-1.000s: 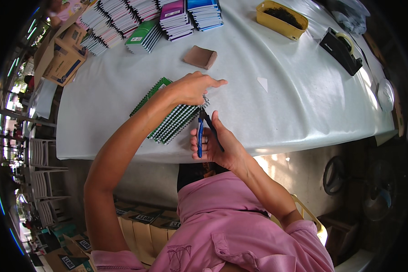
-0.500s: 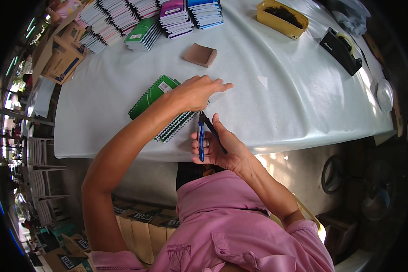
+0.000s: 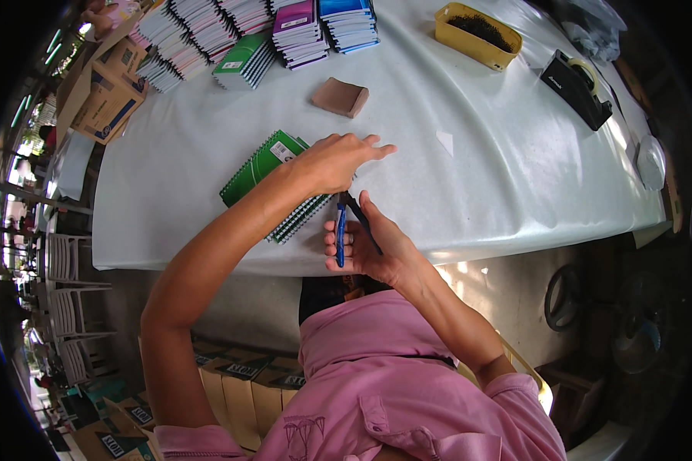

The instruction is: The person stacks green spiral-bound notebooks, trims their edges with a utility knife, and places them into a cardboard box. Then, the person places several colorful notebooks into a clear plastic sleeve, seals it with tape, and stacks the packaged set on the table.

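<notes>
Several green spiral notebooks (image 3: 247,183) lie overlapping near the table's front edge. Over their right end bends my left hand (image 3: 337,164), two fingers stretched to the right. Its lower fingers are pinched down at the notebooks' corner, though their tips are partly hidden. Just below, my right hand (image 3: 378,250) holds a pair of pliers (image 3: 341,237) with one blue and one black handle. The handles are spread apart, and the fingers curl loosely about the blue one. The jaws point up to the coil end beneath my left hand, which covers their tips.
A brown flat block (image 3: 340,97) lies beyond the notebooks. Stacked notebooks (image 3: 246,58) line the far left beside a cardboard box (image 3: 111,96). At the far right are a yellow tub (image 3: 469,48) of dark pieces, a black tape dispenser (image 3: 573,88) and a white paper scrap (image 3: 444,141).
Both hands stay at nearly the same place. My right hand and the pliers have shifted slightly upward, closer to my left hand, and the handles look a little nearer together.
</notes>
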{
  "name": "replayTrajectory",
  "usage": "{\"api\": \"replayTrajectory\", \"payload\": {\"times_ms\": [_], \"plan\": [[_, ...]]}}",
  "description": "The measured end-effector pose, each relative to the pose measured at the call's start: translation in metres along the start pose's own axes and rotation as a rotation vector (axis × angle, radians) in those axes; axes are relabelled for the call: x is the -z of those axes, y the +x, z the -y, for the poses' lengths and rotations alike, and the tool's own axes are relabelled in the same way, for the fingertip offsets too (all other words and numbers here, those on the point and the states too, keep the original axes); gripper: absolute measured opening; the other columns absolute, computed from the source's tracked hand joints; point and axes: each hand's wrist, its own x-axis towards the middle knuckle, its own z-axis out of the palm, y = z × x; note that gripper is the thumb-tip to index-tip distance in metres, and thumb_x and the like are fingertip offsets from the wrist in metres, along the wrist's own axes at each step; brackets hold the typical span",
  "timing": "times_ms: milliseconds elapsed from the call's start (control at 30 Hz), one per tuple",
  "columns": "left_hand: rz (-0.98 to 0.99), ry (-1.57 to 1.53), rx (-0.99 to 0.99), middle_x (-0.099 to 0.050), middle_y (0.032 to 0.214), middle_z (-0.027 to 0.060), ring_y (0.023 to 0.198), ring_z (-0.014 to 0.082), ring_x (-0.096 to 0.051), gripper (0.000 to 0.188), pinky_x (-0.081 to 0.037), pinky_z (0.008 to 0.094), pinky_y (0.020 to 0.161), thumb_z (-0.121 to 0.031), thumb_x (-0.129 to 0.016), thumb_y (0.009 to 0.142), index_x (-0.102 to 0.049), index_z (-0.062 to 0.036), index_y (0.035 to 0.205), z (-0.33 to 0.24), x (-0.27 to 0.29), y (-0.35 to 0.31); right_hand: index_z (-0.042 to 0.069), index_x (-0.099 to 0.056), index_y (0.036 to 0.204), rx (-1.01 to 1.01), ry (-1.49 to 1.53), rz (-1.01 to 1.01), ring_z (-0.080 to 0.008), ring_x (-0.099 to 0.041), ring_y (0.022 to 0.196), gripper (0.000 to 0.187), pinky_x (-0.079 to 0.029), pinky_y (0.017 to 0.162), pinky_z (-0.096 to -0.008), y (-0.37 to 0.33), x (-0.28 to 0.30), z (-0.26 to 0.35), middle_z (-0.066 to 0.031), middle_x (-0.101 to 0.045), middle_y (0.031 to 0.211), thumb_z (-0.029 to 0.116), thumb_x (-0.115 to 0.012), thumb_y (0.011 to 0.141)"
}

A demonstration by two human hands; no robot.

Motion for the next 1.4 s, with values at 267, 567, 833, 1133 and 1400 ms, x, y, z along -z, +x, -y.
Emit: {"api": "replayTrajectory", "payload": {"times_ms": [267, 567, 833, 1133, 1400], "plan": [[-0.023, 0.062, 0.004, -0.034, 0.146, 0.0182, 0.099, 0.0393, -0.061, 0.091, -0.053, 0.0438, 0.085, 0.017, -0.052, 0.065, -0.036, -0.0241, 0.144, -0.007, 0.001, -0.007, 0.005, -0.050, 0.086, -0.016, -0.308, 0.027, -0.0105, -0.030, 0.045, 0.058, -0.023, 0.040, -0.0253, -0.038, 0.012, 0.022, 0.0008, -0.039, 0.059, 0.059, -0.034, 0.097], [-0.160, -0.032, 0.081, -0.028, 0.149, 0.0188, 0.099, 0.0416, -0.060, 0.084, -0.053, 0.0440, 0.086, 0.012, -0.058, 0.073, -0.030, -0.0203, 0.146, -0.018, -0.007, -0.012, 0.001, -0.051, 0.124, 1.377, -2.348, -0.993, -0.0304, -0.042, 0.126, 0.072, -0.023, 0.103, -0.0587, -0.057, 0.036, 0.109, -0.0183, -0.043, 0.135, 0.051, -0.067, 0.075], [-0.647, -0.021, 0.094, -0.033, 0.147, 0.0214, 0.131, 0.0401, -0.038, 0.064, -0.041, 0.0425, 0.101, 0.001, -0.071, 0.074, -0.049, -0.0059, 0.134, -0.026, -0.008, -0.080, -0.004, -0.043, 0.127, 1.004, -1.815, -0.102, -0.0391, -0.047, 0.121, 0.057, -0.040, 0.103, -0.0414, 0.000, 0.004, 0.066, -0.0203, -0.045, 0.135, 0.010, -0.069, 0.079], [-0.938, 0.140, 0.641, -0.017, 0.154, 0.0225, 0.140, 0.0486, -0.013, 0.096, -0.021, 0.0582, 0.110, -0.020, -0.080, 0.068, -0.027, -0.0050, 0.146, -0.045, -0.092, -0.135, -0.002, -0.063, 0.099, 1.335, -2.203, 0.123, -0.0345, -0.051, 0.104, 0.025, -0.043, 0.093, -0.0393, 0.003, 0.040, 0.082, -0.0148, -0.058, 0.109, 0.001, -0.055, 0.076], [-1.002, 0.208, 0.714, -0.022, 0.153, 0.0193, 0.141, 0.0456, -0.014, 0.095, -0.018, 0.0583, 0.112, -0.048, -0.067, 0.073, -0.026, -0.0026, 0.146, -0.019, -0.102, -0.134, 0.000, -0.066, 0.090, 1.990, -2.020, -0.552, -0.0347, -0.064, 0.086, 0.029, -0.050, 0.080, -0.0394, -0.038, -0.001, 0.353, -0.0188, -0.063, 0.105, -0.013, -0.049, 0.069]]}}
